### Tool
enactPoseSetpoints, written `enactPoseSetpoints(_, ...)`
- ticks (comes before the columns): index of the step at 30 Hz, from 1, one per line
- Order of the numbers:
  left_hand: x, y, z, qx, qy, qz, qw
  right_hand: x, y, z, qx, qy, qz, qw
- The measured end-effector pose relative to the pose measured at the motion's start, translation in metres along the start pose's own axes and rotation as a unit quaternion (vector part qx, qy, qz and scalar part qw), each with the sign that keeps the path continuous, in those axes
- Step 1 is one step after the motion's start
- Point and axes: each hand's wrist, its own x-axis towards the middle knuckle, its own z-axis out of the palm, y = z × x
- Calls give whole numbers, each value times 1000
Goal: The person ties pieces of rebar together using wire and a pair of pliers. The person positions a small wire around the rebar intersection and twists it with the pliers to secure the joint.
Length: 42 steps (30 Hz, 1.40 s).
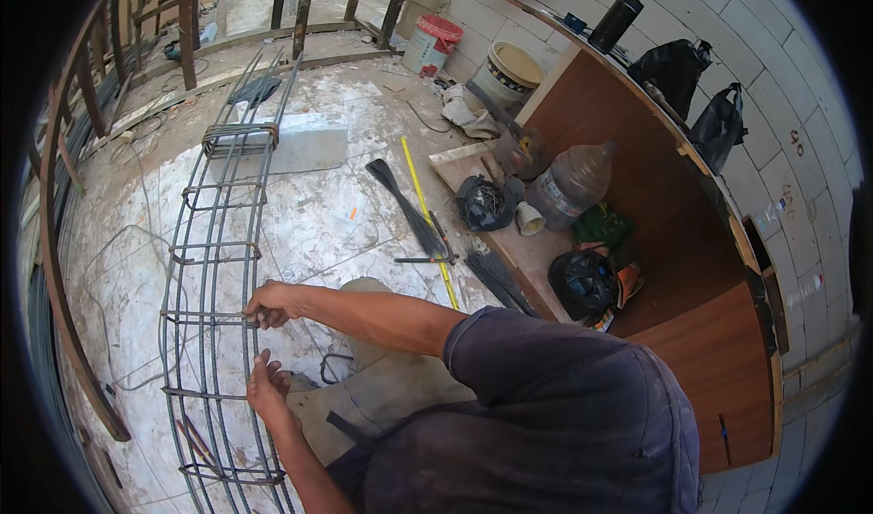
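A long rebar cage (213,261) of straight ribbed bars and bent stirrups lies before me. My right hand (274,304) has its fingers closed at the corner of a stirrup (204,317), against the near long bar. Closer to me, my left hand (269,386) is at the same bar beside another stirrup (198,394), thumb raised and fingers partly curled. Whether it grips anything I cannot tell. Several stirrups are bunched (240,140) towards the cage's far end. A loose bent steel piece (334,369) lies by my leg.
Beside me lie tie-wire bundles (409,207) (498,278), a yellow measuring strip (426,214) and a dark hand tool with orange markings (436,248). A wooden cabinet (655,241) holds a large plastic bottle (571,183) and black bags (485,202). Buckets (431,44) stand behind. A curved-looking timber rail (58,289) borders the left.
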Motion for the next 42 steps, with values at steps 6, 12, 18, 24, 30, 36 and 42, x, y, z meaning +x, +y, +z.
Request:
enactPoseSetpoints(6, 76, -37, 51, -157, -45, -58, 985, 12, 50, -23, 523, -62, 84, 846)
enactPoseSetpoints(12, 110, -51, 26, -295, -132, -75, 943, -150, 2, -19, 113, -10, -15, 993)
enactPoseSetpoints(18, 104, -43, 61, -346, -136, 19, 928, -241, 100, -141, 316, 234, -46, 918)
enactPoseSetpoints(24, 150, -65, 40, -363, -101, 31, 926, -220, 255, -192, 443, 354, 72, 820)
enactPoseSetpoints(30, 152, -61, 45, -269, -49, 43, 961, -135, 319, -240, 564, 328, 49, 756)
enactPoseSetpoints(36, 119, -38, 110, -11, 222, 59, 973, -71, 310, -313, 640, 442, -4, 629)
enactPoseSetpoints(42, 101, -28, 94, 32, 361, 111, 926, -42, 282, -317, 532, 539, 114, 643)
